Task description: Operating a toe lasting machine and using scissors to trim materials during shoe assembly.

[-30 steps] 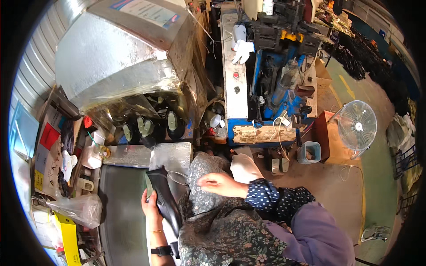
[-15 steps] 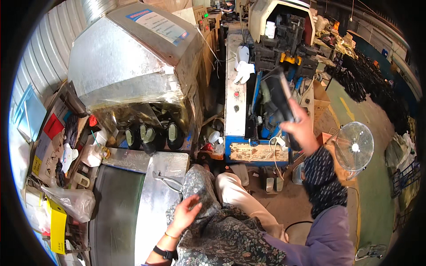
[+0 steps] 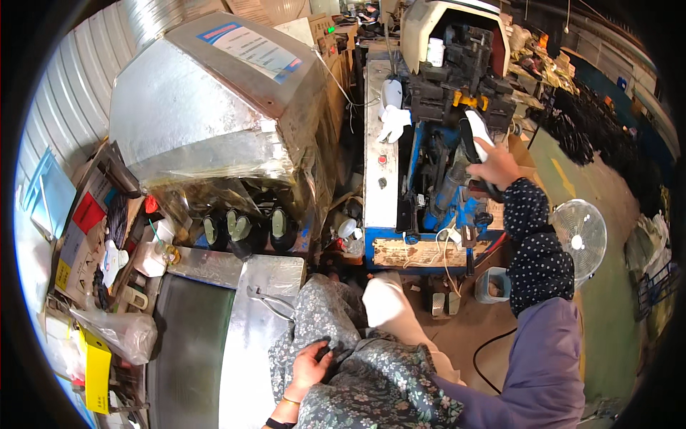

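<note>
My right hand (image 3: 496, 166) is stretched out to the machine at the right, its fingers closed round a dark shoe (image 3: 468, 139) with a white sole (image 3: 477, 126). The shoe stands tilted just below the machine's black clamps (image 3: 464, 99) and yellow parts. On the floral apron (image 3: 386, 375) over my lap lies my left hand (image 3: 309, 368). Its fingers are curled in, and a small dark patch shows between them that I cannot make out. Several black shoes with grey-green linings (image 3: 243, 230) sit under the metal hood to the left.
A metal hood (image 3: 193, 100) covers the left side, above a dark conveyor belt (image 3: 189, 322) and a metal plate with pliers (image 3: 270, 300). White gloves (image 3: 394, 123) lie on the machine's side panel. At the right stand a fan (image 3: 577, 242) and a small bucket (image 3: 493, 284).
The shoe and my right hand have moved away from me, up to the machine's clamps. My left hand has lowered onto the apron, and its fingers have curled in.
</note>
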A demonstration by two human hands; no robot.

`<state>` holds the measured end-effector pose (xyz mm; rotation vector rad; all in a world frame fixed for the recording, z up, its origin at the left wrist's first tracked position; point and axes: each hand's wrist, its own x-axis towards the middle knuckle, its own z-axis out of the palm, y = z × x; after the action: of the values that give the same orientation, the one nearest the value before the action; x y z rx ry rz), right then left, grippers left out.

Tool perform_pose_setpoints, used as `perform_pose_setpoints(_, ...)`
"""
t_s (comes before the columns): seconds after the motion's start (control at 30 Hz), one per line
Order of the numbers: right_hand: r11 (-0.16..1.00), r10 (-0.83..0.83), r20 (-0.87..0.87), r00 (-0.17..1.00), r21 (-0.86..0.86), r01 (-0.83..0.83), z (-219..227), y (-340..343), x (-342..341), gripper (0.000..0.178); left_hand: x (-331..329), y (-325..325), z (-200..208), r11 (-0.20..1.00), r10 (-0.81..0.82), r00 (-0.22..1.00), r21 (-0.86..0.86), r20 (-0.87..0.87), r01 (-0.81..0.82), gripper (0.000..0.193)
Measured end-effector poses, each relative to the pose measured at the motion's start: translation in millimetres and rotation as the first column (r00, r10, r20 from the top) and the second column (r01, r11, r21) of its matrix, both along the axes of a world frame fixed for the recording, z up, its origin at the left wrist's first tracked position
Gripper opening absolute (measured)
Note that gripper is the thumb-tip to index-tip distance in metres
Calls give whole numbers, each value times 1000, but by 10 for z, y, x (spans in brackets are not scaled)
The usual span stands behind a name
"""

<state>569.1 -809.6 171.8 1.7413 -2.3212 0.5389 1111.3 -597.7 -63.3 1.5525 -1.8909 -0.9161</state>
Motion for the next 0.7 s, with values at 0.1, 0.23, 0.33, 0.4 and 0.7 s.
perform_pose_setpoints(0.1, 990, -119, 28, 993, 76, 116, -161, 23, 241, 80, 10, -24, -36, 1000, 14, 1000, -19, 0, -14, 34)
perform_pose_setpoints(0.23, 985, -121, 65, 990, -115, 128, -296, 57, 263, 77, 69, 13, -104, 999, -11, 998, -40, 60, 14, 34)
perform_pose_setpoints(0.33, 992, -78, 100, 992, -94, 87, -265, 74, 201, 76, 85, 28, -109, 994, -55, 998, -95, -13, 54, 37)
perform_pose_setpoints(0.4, 988, -78, 85, 993, -125, 88, -196, 67, 188, 76, 89, 1, -45, 998, -36, 998, 42, -44, 38, 37)
perform_pose_setpoints(0.7, 998, 34, 21, 999, 51, -35, -69, -660, -312, 74, 131, -104, 1721, 828, -269, 151, -149, -951, 541, 52)
